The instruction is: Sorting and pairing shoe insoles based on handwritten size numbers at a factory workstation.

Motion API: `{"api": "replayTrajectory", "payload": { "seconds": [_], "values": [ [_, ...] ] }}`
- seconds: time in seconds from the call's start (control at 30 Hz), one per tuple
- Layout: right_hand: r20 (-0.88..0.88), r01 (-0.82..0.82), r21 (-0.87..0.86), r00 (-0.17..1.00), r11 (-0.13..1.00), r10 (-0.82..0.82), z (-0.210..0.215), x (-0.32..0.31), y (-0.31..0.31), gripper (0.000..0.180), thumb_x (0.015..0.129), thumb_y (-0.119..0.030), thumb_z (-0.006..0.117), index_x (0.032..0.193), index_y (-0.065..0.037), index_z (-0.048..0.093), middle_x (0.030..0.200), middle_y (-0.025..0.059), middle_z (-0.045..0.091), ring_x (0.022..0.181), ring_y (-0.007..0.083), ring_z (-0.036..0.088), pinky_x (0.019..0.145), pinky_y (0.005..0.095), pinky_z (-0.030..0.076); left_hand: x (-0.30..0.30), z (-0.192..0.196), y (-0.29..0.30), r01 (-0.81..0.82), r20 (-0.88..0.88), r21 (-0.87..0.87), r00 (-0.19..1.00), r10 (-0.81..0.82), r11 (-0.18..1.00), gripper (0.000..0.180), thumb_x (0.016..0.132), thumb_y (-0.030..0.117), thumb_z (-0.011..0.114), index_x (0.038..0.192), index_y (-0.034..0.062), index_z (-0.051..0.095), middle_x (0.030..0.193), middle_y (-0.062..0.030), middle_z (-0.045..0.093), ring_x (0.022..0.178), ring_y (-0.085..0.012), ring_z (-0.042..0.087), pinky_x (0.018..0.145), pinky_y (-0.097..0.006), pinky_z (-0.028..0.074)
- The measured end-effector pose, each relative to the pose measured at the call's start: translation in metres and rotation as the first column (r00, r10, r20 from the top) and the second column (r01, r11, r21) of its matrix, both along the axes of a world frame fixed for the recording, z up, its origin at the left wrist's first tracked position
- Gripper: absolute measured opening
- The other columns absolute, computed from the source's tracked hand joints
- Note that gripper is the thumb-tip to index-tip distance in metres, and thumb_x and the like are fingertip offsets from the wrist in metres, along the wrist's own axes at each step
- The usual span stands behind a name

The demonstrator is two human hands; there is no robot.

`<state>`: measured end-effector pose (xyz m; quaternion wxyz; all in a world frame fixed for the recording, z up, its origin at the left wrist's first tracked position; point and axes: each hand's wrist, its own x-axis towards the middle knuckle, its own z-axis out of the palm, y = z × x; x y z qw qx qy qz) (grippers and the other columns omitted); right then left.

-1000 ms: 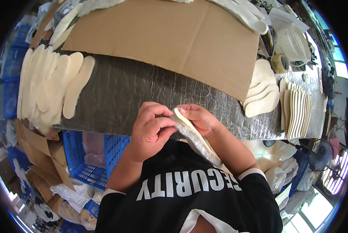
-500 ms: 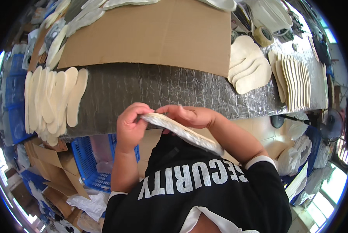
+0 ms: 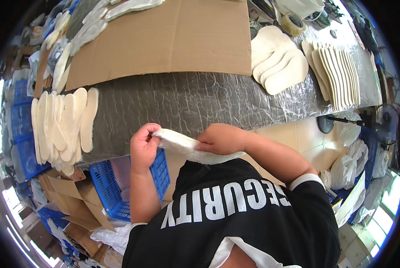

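I have a long, cream-white, soft-looking insole-shaped pad with a fluffy surface (image 3: 177,144) held in the air in front of the wearer's body, near the close edge of the bench and not resting on it. The left hand (image 3: 143,142) pinches its left end between thumb and fingers. The right hand (image 3: 221,139) grips it farther along, thumb on the upper face, the other fingers mostly hidden, so I cannot tell how firmly they press.

As I judge it, the left pinch is the weak point: it takes in only the tip, and a tug there could pull fibres loose or let that end slip. Squeezing or bending too hard between the hands could crease the pad. Its right end pokes out past the right hand, close to the black short-sleeved shirt (image 3: 271,236), and could snag or pick up lint.

Below lie the pale tiled floor (image 3: 280,140) and a blue openwork plastic crate (image 3: 102,187); a dropped pad could land on either. On the dark, film-covered bench (image 3: 164,100), a careless left elbow might disturb the loose cream insole pile (image 3: 66,125).
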<state>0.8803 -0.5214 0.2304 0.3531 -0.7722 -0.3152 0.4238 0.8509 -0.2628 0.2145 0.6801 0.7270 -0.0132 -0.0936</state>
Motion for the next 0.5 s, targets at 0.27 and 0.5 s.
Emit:
{"api": "replayTrajectory", "payload": {
  "seconds": [0.27, 0.5],
  "values": [
    [0.017, 0.105, 0.024, 0.994, 0.994, -0.106, 0.006, 0.004, -0.031, 0.04, 0.085, -0.044, 0.06, 0.094, -0.006, 0.068, 0.085, 0.0171, 0.067, 0.083, 0.0363, 0.063, 0.072, 0.0422, 0.048, -0.013, -0.02, 0.015, -0.117, -0.068, -0.155, 0.992, 0.108, 0.981, 0.01, 0.086, -0.003, 0.064, 0.095, -0.0001, 0.062, 0.097, -0.0026, 0.062, 0.086, -0.0085, 0.057, 0.078, -0.023, 0.046],
    [0.177, 0.313, 0.012, 0.934, 0.95, -0.31, 0.003, -0.003, -0.038, 0.039, 0.073, -0.039, 0.077, 0.095, -0.008, 0.069, 0.076, 0.0134, 0.067, 0.074, 0.0326, 0.064, 0.067, 0.0383, 0.049, -0.023, -0.03, 0.047, -0.145, 0.025, -0.218, 0.988, 0.154, 0.965, 0.011, 0.086, -0.004, 0.062, 0.095, 0.0008, 0.06, 0.101, -0.006, 0.06, 0.088, -0.0127, 0.057, 0.079, -0.026, 0.047]
  ]
}}
